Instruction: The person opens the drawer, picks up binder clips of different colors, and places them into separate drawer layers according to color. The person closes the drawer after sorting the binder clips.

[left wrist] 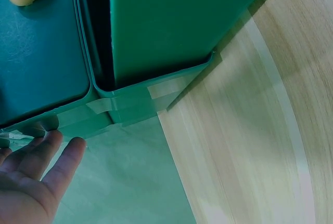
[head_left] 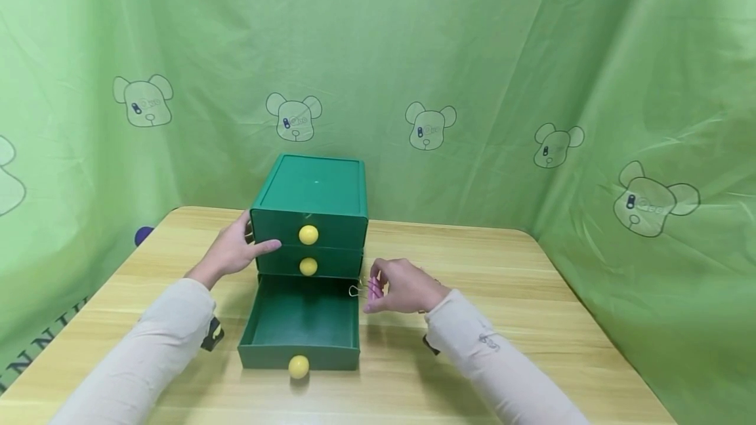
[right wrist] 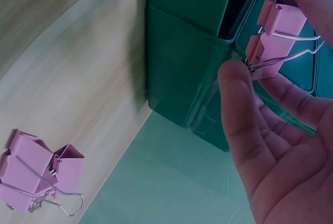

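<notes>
My right hand (head_left: 407, 286) pinches a pink binder clip (right wrist: 281, 24) with silver wire handles, held beside the right wall of the pulled-out bottom drawer (head_left: 304, 312). That drawer belongs to a green drawer cabinet (head_left: 319, 185) with round yellow knobs; its upper two drawers are closed. My left hand (head_left: 233, 248) rests against the cabinet's left side, with its thumb lying over the front face. In the left wrist view, fingertips (left wrist: 73, 148) touch the taped side edge. More pink binder clips (right wrist: 28, 174) lie on the table, mostly hidden behind my right hand in the head view.
The cabinet stands on a light wooden table (head_left: 472, 340), left of its middle. A green curtain (head_left: 366, 38) printed with bear heads hangs behind and along both sides. The open drawer's yellow knob (head_left: 298, 366) sticks out toward the front.
</notes>
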Motion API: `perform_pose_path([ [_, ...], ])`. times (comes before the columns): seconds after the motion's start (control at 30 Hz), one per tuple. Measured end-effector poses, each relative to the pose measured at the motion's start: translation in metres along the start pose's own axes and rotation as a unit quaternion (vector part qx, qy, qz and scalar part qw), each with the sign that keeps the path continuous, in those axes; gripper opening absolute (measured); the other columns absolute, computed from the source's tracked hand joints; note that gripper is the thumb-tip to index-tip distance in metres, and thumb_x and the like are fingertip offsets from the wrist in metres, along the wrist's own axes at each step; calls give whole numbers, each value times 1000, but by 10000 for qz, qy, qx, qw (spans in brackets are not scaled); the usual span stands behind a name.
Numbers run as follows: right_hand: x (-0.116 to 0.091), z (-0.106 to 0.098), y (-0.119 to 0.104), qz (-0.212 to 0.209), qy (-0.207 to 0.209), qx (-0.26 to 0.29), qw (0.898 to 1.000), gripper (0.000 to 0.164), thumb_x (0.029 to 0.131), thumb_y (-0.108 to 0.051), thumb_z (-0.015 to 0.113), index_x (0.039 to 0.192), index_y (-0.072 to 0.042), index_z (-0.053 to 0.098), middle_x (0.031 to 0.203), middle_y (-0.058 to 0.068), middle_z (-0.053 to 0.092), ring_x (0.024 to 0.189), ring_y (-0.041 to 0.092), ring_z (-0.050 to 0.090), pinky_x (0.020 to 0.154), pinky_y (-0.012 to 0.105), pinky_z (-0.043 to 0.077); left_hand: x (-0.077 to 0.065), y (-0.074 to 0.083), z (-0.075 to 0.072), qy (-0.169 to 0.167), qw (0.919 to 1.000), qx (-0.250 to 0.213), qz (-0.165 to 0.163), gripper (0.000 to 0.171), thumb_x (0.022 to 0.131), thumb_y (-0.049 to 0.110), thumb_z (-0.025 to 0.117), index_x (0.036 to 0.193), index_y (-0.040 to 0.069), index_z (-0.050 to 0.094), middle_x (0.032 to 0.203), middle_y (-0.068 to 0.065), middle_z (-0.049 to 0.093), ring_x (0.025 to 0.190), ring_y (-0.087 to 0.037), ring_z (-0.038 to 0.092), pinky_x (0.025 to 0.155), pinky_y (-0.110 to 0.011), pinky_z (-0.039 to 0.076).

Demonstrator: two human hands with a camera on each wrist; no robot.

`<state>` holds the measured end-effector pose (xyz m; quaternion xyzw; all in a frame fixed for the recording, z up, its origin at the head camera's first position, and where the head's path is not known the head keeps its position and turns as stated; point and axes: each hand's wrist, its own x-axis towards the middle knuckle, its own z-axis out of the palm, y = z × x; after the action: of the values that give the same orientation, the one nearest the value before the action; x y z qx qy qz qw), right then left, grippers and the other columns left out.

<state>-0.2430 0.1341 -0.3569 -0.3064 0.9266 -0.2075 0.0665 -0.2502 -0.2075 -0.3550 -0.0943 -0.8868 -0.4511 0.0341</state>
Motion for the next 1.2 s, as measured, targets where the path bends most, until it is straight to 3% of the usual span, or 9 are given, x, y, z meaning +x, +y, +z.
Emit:
perform_pose_path([
  [0.23,4,1,-6,-60,25,-277,9996,41,71,-40,86,93,-18,58,76,-8,59,69,8,55,72,40,43,1,0,0,-8,10000,-3,12,95,89,44,69,154,3,13,149,-30,30,134,-52,30,105,-60,33],
  [0.57,9,2,-17,-285,-116,-141,9994,47,73,-38,85,100,-10,57,79,-4,59,67,9,56,67,22,51,1,0,1,-6,10000,-16,20,96,89,45,69,154,4,12,150,-30,30,134,-52,30,105,-60,33],
  [1.2,18,11,-31,-273,-253,-67,9993,48,73,-38,85,100,-11,58,78,-5,58,68,10,55,67,22,50,0,-1,1,-5,10000,-82,22,97,88,46,69,154,4,12,150,-30,29,135,-52,29,105,-61,33],
])
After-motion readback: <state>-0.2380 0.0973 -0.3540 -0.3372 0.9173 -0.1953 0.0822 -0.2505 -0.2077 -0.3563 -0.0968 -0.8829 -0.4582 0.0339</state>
